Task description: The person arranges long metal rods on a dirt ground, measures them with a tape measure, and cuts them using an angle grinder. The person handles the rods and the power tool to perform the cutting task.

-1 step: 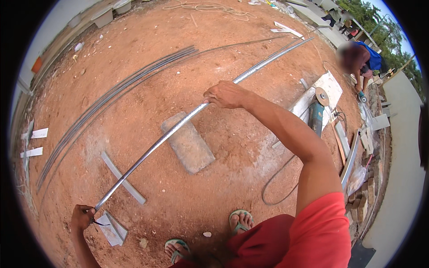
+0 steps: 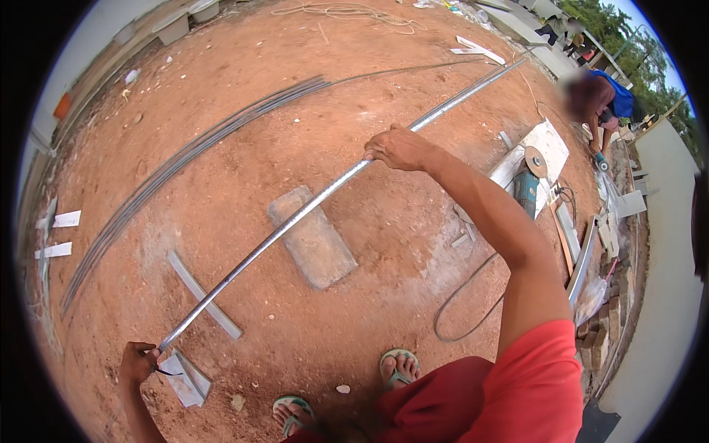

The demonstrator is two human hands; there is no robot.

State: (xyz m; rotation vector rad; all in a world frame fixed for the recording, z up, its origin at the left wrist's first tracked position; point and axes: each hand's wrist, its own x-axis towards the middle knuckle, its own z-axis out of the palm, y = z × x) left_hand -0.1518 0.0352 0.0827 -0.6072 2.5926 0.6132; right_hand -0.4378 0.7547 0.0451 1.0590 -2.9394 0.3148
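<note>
A long, shiny metal tube slants across the view from lower left to upper right, above the ground. My left hand is closed round its near end; a thin dark strip or stick pokes out beside the fingers. Farther along, my right hand grips the tube from above. Below the tube's middle lies a grey concrete block. Nearer my left hand, a flat grey metal strip passes under the tube, and pale angled offcuts lie beside that hand.
Several dark rods lie beyond the tube on reddish soil. An angle grinder with its disc up rests by a white board, its cable looping near my feet. At far right a person bends with a power tool. Bricks line the wall.
My right hand has shifted farther up and right, and the tube's far part sits slightly farther right. My left hand stays nearly in place at the near end.
</note>
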